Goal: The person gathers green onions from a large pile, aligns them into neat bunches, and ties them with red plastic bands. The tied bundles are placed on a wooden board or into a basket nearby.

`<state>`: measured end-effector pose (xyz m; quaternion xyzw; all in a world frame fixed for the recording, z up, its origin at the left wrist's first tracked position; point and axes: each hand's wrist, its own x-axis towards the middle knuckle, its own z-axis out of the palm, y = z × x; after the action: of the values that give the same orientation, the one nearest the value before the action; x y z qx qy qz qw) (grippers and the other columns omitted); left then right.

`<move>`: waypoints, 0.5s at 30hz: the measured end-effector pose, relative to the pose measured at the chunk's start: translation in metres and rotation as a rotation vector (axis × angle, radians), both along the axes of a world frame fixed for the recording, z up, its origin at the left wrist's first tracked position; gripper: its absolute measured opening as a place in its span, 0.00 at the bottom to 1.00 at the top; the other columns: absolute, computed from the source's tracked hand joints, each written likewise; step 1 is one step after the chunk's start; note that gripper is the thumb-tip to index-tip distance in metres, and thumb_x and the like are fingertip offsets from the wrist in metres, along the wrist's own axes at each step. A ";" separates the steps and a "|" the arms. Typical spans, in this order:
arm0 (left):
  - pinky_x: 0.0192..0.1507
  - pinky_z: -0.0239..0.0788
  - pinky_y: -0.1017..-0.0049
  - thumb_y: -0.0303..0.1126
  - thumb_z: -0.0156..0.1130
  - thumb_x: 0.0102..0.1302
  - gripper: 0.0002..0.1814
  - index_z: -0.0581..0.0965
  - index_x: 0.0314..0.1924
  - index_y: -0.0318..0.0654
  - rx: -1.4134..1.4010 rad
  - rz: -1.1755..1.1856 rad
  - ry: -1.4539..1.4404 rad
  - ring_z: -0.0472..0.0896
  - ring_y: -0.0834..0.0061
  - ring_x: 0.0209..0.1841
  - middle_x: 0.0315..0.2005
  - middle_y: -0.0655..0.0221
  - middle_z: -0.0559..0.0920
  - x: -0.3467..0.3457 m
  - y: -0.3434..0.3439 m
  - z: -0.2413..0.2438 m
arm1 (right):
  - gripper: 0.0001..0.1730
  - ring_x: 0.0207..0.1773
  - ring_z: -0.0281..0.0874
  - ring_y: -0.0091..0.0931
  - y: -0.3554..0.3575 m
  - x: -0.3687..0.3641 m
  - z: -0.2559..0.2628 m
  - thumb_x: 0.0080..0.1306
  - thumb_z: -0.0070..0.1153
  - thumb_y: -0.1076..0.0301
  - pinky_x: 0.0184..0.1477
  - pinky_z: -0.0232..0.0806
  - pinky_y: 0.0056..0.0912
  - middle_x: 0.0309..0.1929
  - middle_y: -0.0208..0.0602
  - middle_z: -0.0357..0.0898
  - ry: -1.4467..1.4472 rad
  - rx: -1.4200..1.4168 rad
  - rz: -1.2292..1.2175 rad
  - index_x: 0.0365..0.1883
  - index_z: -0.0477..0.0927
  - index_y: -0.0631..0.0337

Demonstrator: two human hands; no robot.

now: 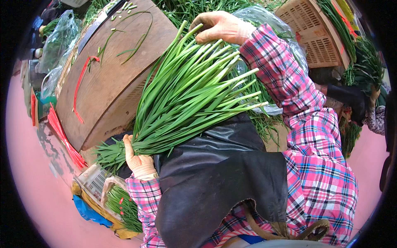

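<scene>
A large bunch of garlic chives lies across my lap, over a black apron. My left hand, in a pale knitted glove, grips the bunch near its leafy tips. At the pale cut ends, the stalks fan apart. My right hand, gloved as well, is at the uppermost stalks with thumb and fingers curled; whether it pinches any is hard to tell. Left of the bunch stands a wooden board holding a red tie strip, a few loose leaves and cut stem ends.
Loose chives are heaped beyond the board, beside clear plastic sheeting. Red tie strips hang at the board's left edge. Tied chives fill a basket at lower left. A plastic crate stands upper right, near another person's hand.
</scene>
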<state>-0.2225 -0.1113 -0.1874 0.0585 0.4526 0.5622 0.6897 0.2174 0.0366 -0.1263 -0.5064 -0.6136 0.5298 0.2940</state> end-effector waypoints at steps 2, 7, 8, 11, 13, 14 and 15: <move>0.59 0.66 0.64 0.39 0.53 0.71 0.18 0.75 0.52 0.32 0.090 -0.026 0.209 0.76 0.65 0.53 0.49 0.59 0.80 0.007 -0.006 0.003 | 0.19 0.38 0.79 0.21 -0.007 -0.003 -0.003 0.57 0.62 0.65 0.44 0.72 0.24 0.35 0.31 0.82 0.063 0.092 -0.049 0.48 0.79 0.60; 0.59 0.66 0.61 0.40 0.54 0.70 0.19 0.75 0.51 0.32 -0.121 0.009 -0.065 0.75 0.63 0.54 0.50 0.58 0.79 0.009 0.007 0.010 | 0.11 0.31 0.82 0.29 -0.028 -0.005 -0.008 0.60 0.62 0.61 0.34 0.72 0.27 0.28 0.34 0.81 -0.447 0.608 -0.155 0.39 0.80 0.53; 0.59 0.66 0.61 0.40 0.54 0.70 0.19 0.75 0.51 0.31 -0.114 0.000 -0.061 0.75 0.63 0.54 0.50 0.58 0.79 0.012 0.008 0.011 | 0.11 0.30 0.81 0.31 -0.030 -0.001 -0.007 0.60 0.61 0.60 0.33 0.72 0.29 0.27 0.35 0.81 -0.548 0.619 -0.104 0.38 0.79 0.53; 0.60 0.66 0.61 0.39 0.54 0.70 0.18 0.75 0.51 0.31 -0.131 0.023 -0.040 0.75 0.63 0.55 0.51 0.58 0.79 0.010 0.007 0.011 | 0.17 0.30 0.79 0.39 -0.034 -0.003 0.007 0.62 0.54 0.48 0.33 0.72 0.42 0.24 0.38 0.78 -0.862 0.722 0.105 0.32 0.77 0.53; 0.60 0.66 0.62 0.37 0.53 0.71 0.17 0.75 0.52 0.31 -0.100 0.015 -0.020 0.75 0.64 0.56 0.52 0.58 0.78 0.007 0.005 0.008 | 0.15 0.30 0.79 0.39 -0.033 -0.011 0.019 0.61 0.55 0.50 0.34 0.73 0.42 0.23 0.39 0.78 -0.949 0.667 0.131 0.32 0.77 0.53; 0.60 0.66 0.62 0.36 0.53 0.71 0.17 0.74 0.53 0.31 -0.058 -0.006 -0.003 0.75 0.65 0.56 0.52 0.58 0.78 0.005 0.003 0.006 | 0.13 0.30 0.79 0.38 -0.031 -0.007 0.013 0.61 0.55 0.53 0.33 0.73 0.39 0.25 0.39 0.79 -0.871 0.729 0.004 0.34 0.78 0.52; 0.61 0.66 0.62 0.35 0.52 0.71 0.17 0.74 0.54 0.31 -0.016 -0.030 0.011 0.74 0.66 0.56 0.52 0.58 0.78 0.004 0.001 0.004 | 0.11 0.29 0.80 0.37 -0.027 0.003 0.004 0.60 0.55 0.56 0.33 0.74 0.37 0.27 0.38 0.80 -0.795 0.788 -0.122 0.35 0.79 0.52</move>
<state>-0.2190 -0.1102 -0.1838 0.0628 0.4597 0.5480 0.6960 0.2206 0.0100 -0.1223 -0.5536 -0.7982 0.0110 0.2373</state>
